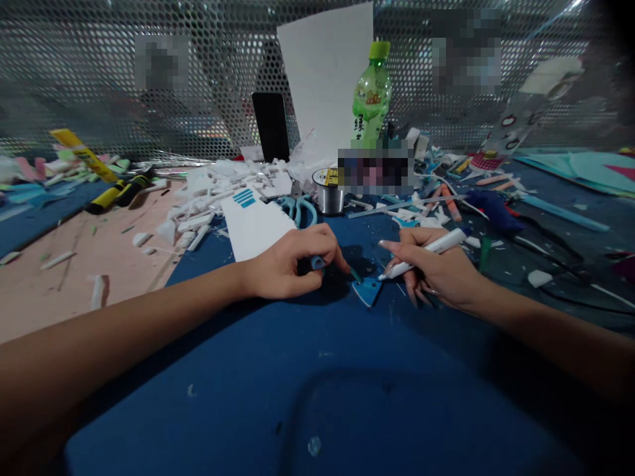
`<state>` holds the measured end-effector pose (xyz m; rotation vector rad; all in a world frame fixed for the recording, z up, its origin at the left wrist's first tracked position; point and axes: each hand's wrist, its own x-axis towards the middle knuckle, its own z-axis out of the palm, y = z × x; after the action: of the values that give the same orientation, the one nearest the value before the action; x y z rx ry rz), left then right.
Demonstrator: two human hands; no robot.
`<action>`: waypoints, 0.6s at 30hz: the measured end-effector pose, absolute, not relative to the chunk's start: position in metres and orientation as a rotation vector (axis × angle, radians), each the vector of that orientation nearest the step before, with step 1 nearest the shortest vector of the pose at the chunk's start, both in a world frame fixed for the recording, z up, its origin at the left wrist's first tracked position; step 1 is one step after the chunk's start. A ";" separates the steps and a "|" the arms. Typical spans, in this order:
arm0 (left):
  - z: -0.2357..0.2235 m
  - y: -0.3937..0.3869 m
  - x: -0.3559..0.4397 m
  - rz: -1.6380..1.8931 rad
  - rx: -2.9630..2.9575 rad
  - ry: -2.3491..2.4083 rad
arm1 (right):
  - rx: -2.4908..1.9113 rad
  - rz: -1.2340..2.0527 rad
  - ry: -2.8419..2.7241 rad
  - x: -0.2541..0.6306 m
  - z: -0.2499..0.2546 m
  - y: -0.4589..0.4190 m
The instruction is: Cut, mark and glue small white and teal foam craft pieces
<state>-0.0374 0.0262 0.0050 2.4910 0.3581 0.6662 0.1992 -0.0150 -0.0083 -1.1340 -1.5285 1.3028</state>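
Observation:
My right hand [436,268] grips a white marker [441,244] with a dark blue end, its tip at the upper right corner of a small blue triangular piece [368,291]. The piece lies on the blue table and bears dark dots near its upper corners. My left hand [302,261] is curled around a small blue cylinder that looks like a pen cap [317,263]. Its index fingertip, with a long greenish nail, touches the triangle's upper left corner. Behind the left hand are light blue scissors [299,208] and a white sheet with blue stripes [255,228].
A wire spool [331,198], a green bottle [373,99] and a black phone [270,125] stand at the back. White scraps [238,182] heap up on the left, near yellow glue tubes [116,192]. Cables [550,244] and cut strips lie at right. A perforated metal panel [218,73] rises behind.

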 end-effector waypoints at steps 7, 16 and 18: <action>0.004 0.027 -0.039 0.667 2.482 0.361 | -1.112 1.348 -1.546 0.199 -0.007 -0.016; 0.006 0.025 -0.038 0.669 2.484 0.361 | -1.119 1.321 -1.564 0.200 -0.009 -0.015; 0.005 0.026 -0.038 0.668 2.483 0.356 | -1.121 1.310 -1.580 0.200 -0.007 -0.016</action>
<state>-0.0384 0.0256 0.0050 2.4829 0.3565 0.6684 0.1995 -0.0156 -0.0073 -1.1208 -1.5804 1.3104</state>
